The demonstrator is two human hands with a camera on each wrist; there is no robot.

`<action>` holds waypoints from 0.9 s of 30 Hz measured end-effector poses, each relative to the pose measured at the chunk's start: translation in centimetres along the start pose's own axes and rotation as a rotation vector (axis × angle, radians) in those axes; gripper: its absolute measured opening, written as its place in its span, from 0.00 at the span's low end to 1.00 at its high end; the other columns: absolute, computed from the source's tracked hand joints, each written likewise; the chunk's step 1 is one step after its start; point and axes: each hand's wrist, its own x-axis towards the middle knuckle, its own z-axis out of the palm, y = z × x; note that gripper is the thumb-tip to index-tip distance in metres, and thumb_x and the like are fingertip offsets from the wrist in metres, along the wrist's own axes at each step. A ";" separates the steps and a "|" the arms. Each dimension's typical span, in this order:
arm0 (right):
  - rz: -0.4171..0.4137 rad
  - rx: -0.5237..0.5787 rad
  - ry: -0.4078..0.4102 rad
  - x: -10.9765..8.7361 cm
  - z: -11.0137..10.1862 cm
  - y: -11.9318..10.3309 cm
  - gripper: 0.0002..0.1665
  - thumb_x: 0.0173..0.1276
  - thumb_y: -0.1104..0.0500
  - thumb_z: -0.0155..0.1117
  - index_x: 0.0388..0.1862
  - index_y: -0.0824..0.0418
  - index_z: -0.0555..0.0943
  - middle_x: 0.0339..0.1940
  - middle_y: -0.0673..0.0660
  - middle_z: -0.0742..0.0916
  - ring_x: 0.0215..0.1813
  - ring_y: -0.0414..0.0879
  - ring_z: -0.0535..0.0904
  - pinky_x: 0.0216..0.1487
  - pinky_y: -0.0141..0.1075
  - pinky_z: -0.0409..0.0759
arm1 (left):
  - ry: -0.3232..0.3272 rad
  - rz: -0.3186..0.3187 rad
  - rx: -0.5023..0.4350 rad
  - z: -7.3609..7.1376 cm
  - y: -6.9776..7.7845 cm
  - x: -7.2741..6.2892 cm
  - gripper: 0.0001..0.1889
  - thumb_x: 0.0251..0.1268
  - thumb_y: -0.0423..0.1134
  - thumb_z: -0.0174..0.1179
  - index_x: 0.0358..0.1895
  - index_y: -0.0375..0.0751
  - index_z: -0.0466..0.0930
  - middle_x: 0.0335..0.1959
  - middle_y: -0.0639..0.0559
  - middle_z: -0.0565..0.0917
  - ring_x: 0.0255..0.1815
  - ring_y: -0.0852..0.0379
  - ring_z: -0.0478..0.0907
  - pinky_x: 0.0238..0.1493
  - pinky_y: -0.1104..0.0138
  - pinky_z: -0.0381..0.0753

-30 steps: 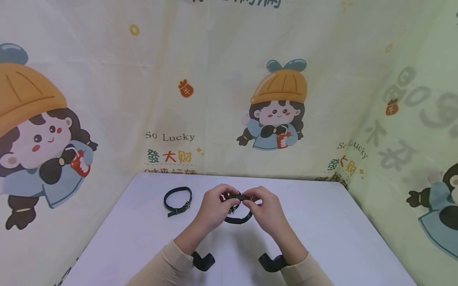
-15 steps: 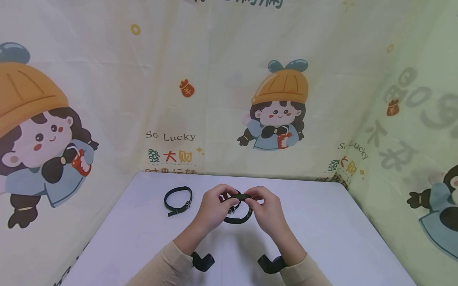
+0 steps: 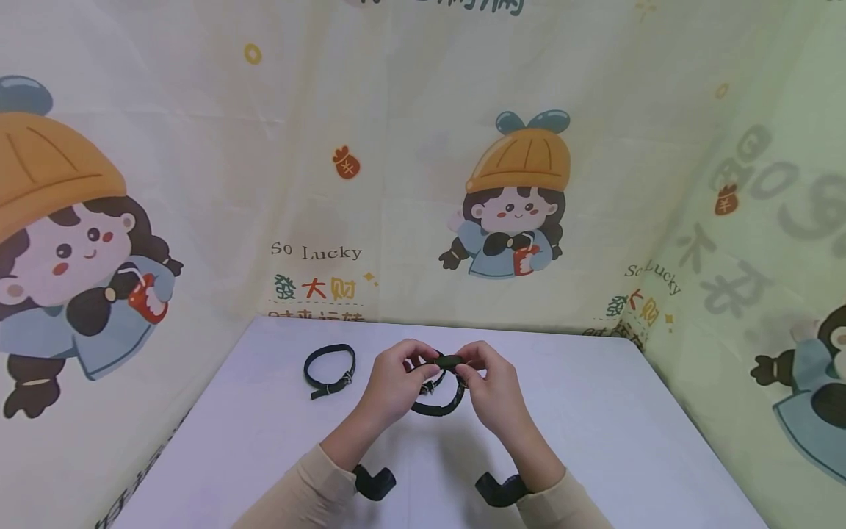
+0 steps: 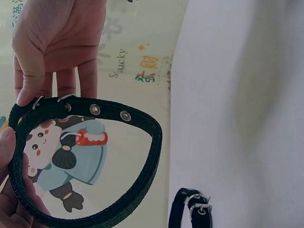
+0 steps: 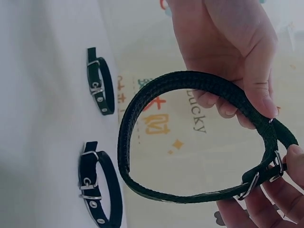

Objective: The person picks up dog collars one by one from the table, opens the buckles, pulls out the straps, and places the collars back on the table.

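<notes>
A person's left hand (image 3: 395, 382) and right hand (image 3: 496, 386), lower center of the head view, hold a dark green collar (image 4: 109, 111) between them, thumbs and fingers pinching the band a short span apart with its metal buckle (image 5: 277, 166) near the fingertips. The paired grip appears meant to steady the fastening end from both sides; whether the strap tip runs fully through the buckle is hard to tell. Below the pinch, the rest of the band hangs in a rounded loop, its shape seemingly kept by its own stiffness. Metal-rimmed eyelets (image 4: 95, 109) line the stretch at upper left in the left wrist view. Behind the hands, partly hidden by them in the head view, another collar (image 5: 97, 185) rests on the white table (image 3: 595, 411); a further collar (image 3: 329, 369) lies alone left of center, its buckle toward the hands. Both sit well within reach, likely set aside to leave working room in front. Beige sleeves (image 3: 297, 485) enter from the bottom edge, the forearms angled inward, and a cartoon-printed backdrop (image 3: 410, 220) fills the upper frame.
</notes>
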 end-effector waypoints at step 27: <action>0.043 0.185 -0.032 0.1 0.1 0.5 0.08 0.80 0.68 0.63 0.52 0.59 0.82 0.47 0.57 0.90 0.49 0.50 0.87 0.48 0.35 0.90 | -0.019 0.046 0.002 -0.3 0.4 -0.2 0.10 0.70 0.39 0.74 0.50 0.52 0.87 0.42 0.54 0.84 0.41 0.49 0.79 0.36 0.66 0.84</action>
